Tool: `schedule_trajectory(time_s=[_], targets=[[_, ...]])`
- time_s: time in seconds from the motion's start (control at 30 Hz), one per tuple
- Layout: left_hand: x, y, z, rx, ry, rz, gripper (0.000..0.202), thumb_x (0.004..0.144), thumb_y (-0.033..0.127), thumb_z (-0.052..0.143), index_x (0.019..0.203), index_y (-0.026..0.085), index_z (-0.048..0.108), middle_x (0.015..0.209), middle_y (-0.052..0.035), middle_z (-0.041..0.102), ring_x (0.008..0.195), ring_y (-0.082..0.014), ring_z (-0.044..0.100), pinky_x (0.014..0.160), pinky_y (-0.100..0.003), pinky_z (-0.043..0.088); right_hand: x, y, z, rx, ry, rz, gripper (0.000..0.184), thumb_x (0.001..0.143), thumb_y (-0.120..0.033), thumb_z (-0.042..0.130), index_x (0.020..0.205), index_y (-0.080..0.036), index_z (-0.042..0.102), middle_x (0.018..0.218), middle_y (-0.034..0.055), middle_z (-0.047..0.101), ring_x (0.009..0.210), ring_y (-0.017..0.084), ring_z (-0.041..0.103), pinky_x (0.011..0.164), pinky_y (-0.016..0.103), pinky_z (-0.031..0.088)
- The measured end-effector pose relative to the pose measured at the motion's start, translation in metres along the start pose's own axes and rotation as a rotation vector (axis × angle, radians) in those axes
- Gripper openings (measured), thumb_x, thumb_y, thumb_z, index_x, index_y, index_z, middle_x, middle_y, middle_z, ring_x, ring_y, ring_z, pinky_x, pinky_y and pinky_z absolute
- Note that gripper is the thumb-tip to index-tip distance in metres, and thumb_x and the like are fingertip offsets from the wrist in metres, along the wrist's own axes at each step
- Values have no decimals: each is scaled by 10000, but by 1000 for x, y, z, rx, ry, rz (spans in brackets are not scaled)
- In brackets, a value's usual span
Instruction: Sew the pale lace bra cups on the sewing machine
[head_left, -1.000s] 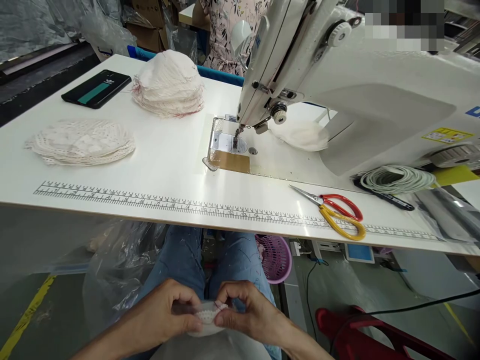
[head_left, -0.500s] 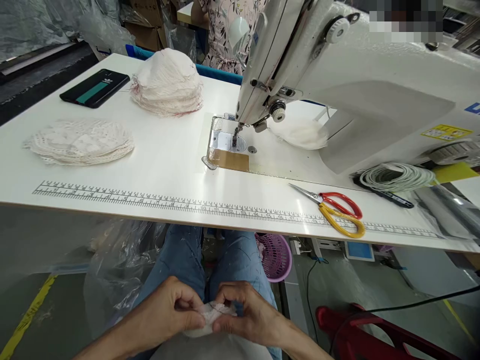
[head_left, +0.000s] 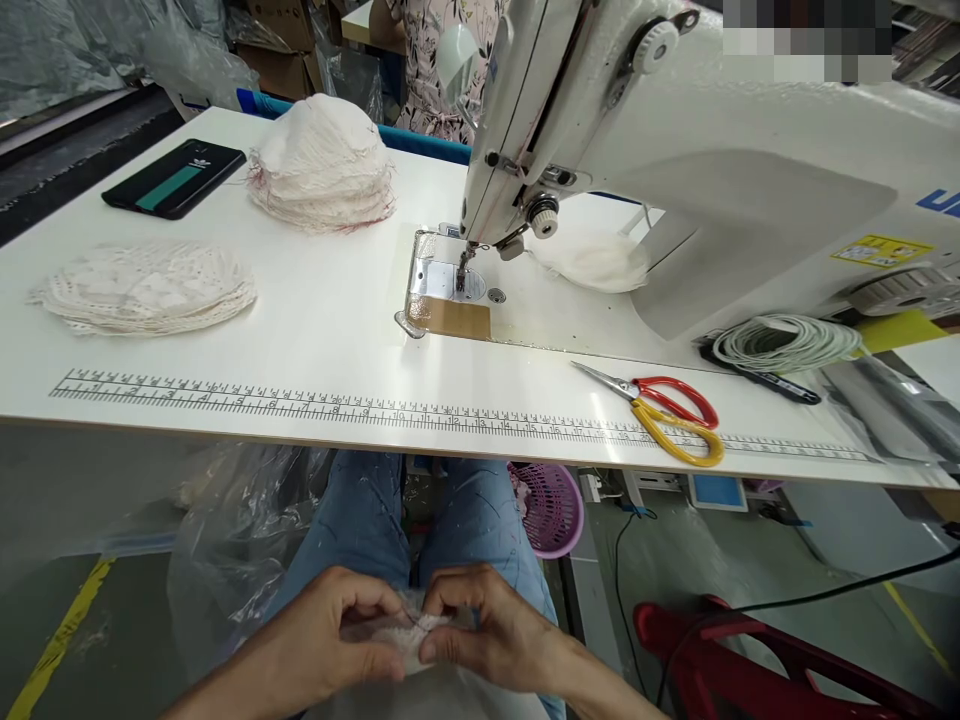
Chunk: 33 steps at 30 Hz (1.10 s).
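Observation:
Over my lap, a small piece of white fabric is held between both hands, below the table's front edge. My left hand has its thumb and fingers closed on the fabric's left side. Pinching the right side, my right hand is close beside it, the fingertips nearly meeting. Part of the cloth is hidden by the fingers. On the table stand a tall stack of white fabric pieces with reddish frayed edges and a flatter stack of lacy white pieces.
A sewing machine stands on the table, with white fabric under its arm. Scissors lie across the printed ruler. A phone lies at the back left. Below are a purple basket and a red stool. A person is behind.
My fingers have shifted on the white fabric, the left fingers and thumb spreading slightly wider apart. The camera view has turned a little; the things on the table stay in place.

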<state>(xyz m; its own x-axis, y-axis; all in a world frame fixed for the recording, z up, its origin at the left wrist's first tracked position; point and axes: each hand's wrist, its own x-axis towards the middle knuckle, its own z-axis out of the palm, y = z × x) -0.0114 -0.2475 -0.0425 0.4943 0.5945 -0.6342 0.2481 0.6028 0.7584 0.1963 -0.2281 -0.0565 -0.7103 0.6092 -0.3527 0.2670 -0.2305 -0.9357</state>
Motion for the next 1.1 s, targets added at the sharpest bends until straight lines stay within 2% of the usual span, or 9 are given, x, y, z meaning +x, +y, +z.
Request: schedule_trajectory(time_s=[0.17, 0.3, 0.6, 0.77, 0.87, 1.0, 1.1], targets=[[4, -4, 8, 27, 85, -38, 180, 659, 284, 661, 693, 108, 685, 591, 9, 583, 597, -136, 485, 559, -219, 335, -1, 3, 0, -34, 0, -6, 352, 744, -495, 668, 765, -143, 680, 698, 20, 563, 596, 123, 447, 539, 233, 325], [7, -5, 9, 46, 115, -50, 158, 650, 271, 634, 647, 114, 648, 537, 48, 496, 547, -103, 409, 520, -209, 287, -3, 6, -2, -28, 36, 21, 305, 717, -445, 709, 779, -148, 683, 702, 20, 562, 617, 133, 474, 549, 236, 342], [5, -5, 10, 4, 107, -94, 193, 652, 318, 652, 641, 134, 597, 526, 67, 440, 525, -87, 327, 508, -217, 258, -5, 5, -4, -3, 30, -23, 297, 757, -459, 674, 791, -164, 688, 722, 22, 574, 642, 138, 492, 576, 238, 369], [6, -6, 12, 11, 112, -57, 218, 685, 333, 640, 657, 118, 620, 537, 62, 432, 533, -88, 326, 506, -212, 254, -1, 8, 0, -31, 60, -64, 264, 786, -408, 657, 800, -146, 683, 702, 2, 547, 623, 109, 479, 567, 218, 354], [5, -6, 9, -7, 93, -79, 222, 687, 345, 659, 683, 124, 650, 532, 59, 461, 534, -90, 351, 515, -207, 270, -1, 8, 0, 18, 64, -56, 292, 791, -426, 646, 767, -138, 687, 683, -3, 543, 603, 98, 460, 563, 214, 349], [2, -3, 3, -76, -8, -87, 201, 660, 315, 682, 747, 134, 692, 610, 20, 606, 582, -113, 457, 555, -206, 313, -1, 4, -3, 107, 42, 17, 348, 755, -481, 661, 742, -134, 688, 674, -2, 552, 606, 98, 445, 561, 216, 344], [0, 0, 0, -40, 3, -89, 159, 653, 265, 664, 733, 136, 712, 609, 21, 609, 592, -117, 465, 553, -203, 307, -1, 1, -5, 144, 20, 54, 359, 738, -490, 674, 736, -132, 691, 667, -2, 554, 603, 97, 433, 562, 217, 341]])
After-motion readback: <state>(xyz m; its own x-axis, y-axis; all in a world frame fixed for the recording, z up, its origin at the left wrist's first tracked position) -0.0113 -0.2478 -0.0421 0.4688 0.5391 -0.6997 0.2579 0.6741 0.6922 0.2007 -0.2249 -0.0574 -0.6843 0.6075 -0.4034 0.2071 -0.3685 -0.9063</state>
